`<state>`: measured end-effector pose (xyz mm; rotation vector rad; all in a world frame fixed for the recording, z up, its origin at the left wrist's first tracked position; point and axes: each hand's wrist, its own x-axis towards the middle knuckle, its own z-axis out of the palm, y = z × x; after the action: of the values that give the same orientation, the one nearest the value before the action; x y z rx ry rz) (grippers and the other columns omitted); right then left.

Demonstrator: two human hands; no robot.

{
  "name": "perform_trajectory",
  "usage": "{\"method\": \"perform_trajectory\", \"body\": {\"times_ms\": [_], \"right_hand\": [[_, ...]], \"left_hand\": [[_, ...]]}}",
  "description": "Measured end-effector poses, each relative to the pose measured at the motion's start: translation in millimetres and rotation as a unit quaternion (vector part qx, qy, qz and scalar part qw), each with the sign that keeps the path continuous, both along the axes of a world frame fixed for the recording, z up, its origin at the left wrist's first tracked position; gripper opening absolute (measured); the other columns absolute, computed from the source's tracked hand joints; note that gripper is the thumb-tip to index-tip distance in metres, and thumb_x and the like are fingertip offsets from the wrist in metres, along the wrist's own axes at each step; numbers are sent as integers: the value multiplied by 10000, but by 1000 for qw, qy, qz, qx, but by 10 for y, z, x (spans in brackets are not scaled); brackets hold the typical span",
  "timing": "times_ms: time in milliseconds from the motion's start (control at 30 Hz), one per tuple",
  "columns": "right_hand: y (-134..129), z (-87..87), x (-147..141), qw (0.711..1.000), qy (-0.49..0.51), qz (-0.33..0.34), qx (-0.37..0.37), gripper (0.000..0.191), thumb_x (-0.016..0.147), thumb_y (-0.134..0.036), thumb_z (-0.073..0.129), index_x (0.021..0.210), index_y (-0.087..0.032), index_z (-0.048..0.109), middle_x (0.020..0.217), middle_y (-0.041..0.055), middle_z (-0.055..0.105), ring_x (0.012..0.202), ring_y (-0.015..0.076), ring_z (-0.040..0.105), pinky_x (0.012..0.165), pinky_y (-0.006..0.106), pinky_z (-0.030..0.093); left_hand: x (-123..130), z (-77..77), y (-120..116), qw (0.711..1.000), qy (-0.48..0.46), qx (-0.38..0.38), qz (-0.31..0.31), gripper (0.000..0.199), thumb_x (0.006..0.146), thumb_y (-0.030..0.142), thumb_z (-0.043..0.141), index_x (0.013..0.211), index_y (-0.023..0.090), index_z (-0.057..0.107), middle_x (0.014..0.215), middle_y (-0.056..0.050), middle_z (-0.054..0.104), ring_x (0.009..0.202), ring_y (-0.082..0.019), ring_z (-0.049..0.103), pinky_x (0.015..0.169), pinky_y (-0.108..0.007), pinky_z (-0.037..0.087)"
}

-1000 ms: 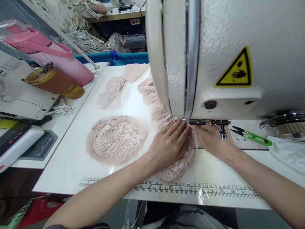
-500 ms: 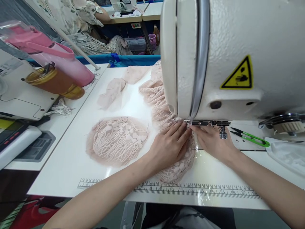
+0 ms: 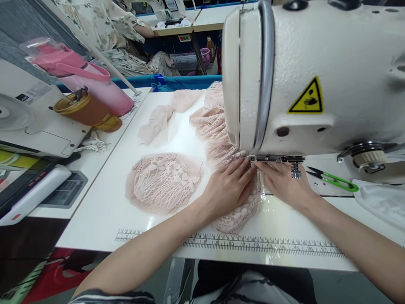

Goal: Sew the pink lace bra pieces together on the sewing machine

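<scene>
My left hand [image 3: 226, 188] lies flat on a pale pink lace piece [image 3: 236, 219], its fingers stretched towards the needle area of the sewing machine [image 3: 294, 63]. My right hand [image 3: 284, 183] rests palm down on the other side, its forefinger touching the lace edge by the presser foot [image 3: 252, 159]. Its other fingertips are partly hidden behind the machine's metal parts, and its thumb is out of sight. Gathered pink lace [image 3: 218, 135] runs back from under my left fingers along the machine head. Another lace cup-shaped piece [image 3: 164, 183] lies on the table, left of my left hand.
Sheer pink pieces [image 3: 156, 122] lie further back. Green thread snips [image 3: 335, 180] and white cloth [image 3: 379, 202] lie at the right. A pink bottle [image 3: 91, 84] and a brown cup [image 3: 88, 112] stand at the left. A ruler strip [image 3: 230, 242] marks the front edge. Another person's arm [image 3: 144, 30] shows behind.
The view has shifted slightly, so everything on the left appears further right and more of the machine's top shows. Both hands keep their places on the lace by the presser foot.
</scene>
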<state>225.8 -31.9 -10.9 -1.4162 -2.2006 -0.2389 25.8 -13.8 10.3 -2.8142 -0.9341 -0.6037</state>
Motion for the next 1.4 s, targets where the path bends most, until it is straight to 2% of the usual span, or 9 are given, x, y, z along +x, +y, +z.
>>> {"method": "perform_trajectory", "body": {"times_ms": [233, 367, 467, 733, 867, 967, 1100, 1267, 1400], "right_hand": [[103, 22, 60, 991, 39, 123, -27, 209, 825, -69, 444, 928, -199, 574, 984, 39, 664, 757, 162, 560, 726, 309, 387], [108, 127, 76, 962, 77, 235, -113, 201, 746, -23, 433, 765, -202, 524, 825, 6, 602, 819, 167, 522, 708, 288, 347], [102, 177, 91, 949, 112, 263, -134, 208, 742, -23, 424, 708, -205, 520, 773, -4, 584, 856, 175, 504, 780, 310, 349], [95, 162, 116, 938, 134, 278, -158, 206, 745, -38, 422, 698, -205, 532, 748, -15, 601, 865, 168, 517, 893, 361, 337], [81, 192, 120, 937, 142, 270, -171, 199, 745, -44, 391, 670, -206, 479, 701, -17, 578, 826, 165, 509, 850, 347, 339], [86, 184, 123, 943, 144, 257, -152, 175, 739, -56, 380, 685, -207, 452, 717, -15, 566, 764, 155, 489, 784, 325, 333], [117, 144, 123, 950, 161, 247, -105, 141, 721, -79, 404, 727, -209, 459, 765, -5, 568, 725, 149, 466, 729, 304, 322], [135, 142, 119, 947, 187, 239, -107, 147, 691, -72, 409, 706, -215, 440, 704, -26, 547, 679, 137, 460, 722, 291, 321], [112, 128, 119, 956, 140, 228, -118, 215, 680, -46, 387, 787, -224, 446, 784, -20, 582, 692, 140, 482, 711, 284, 340]], "left_hand": [[-32, 207, -110, 982, -63, 130, -125, 74, 884, 233, 627, 849, 171, 648, 801, 18, 709, 716, -119, 633, 618, -256, 476], [-64, 424, -353, 964, 7, 127, -234, 304, 874, 277, 652, 623, 175, 515, 616, 34, 596, 534, -99, 486, 470, -261, 317], [-178, 512, -552, 956, 95, 112, -254, 304, 881, 332, 651, 646, 171, 542, 650, 10, 598, 560, -114, 479, 463, -276, 297], [-525, 324, -876, 981, 122, 107, -108, 135, 890, 60, 559, 997, 90, 637, 956, -87, 701, 855, -183, 643, 598, -280, 482], [-487, 376, -899, 998, 2, -58, -3, 239, 917, 35, 494, 1130, 128, 548, 1064, -104, 682, 948, -180, 670, 733, -269, 566], [-422, 559, -790, 975, -52, -206, 70, 223, 974, 112, 401, 1179, 165, 470, 1059, -87, 677, 851, -147, 694, 659, -235, 562], [-280, 705, -467, 966, 6, -258, 31, 166, 965, 297, 453, 1088, 186, 447, 875, -35, 669, 692, -154, 669, 557, -245, 500], [-65, 484, -113, 981, 134, -130, -49, 238, 773, 149, 531, 1007, 190, 541, 700, 21, 629, 618, -154, 607, 554, -257, 407], [5, 250, -70, 993, 33, 55, -97, 197, 730, 14, 457, 785, 177, 553, 512, 66, 495, 451, -95, 427, 484, -258, 264]]}}
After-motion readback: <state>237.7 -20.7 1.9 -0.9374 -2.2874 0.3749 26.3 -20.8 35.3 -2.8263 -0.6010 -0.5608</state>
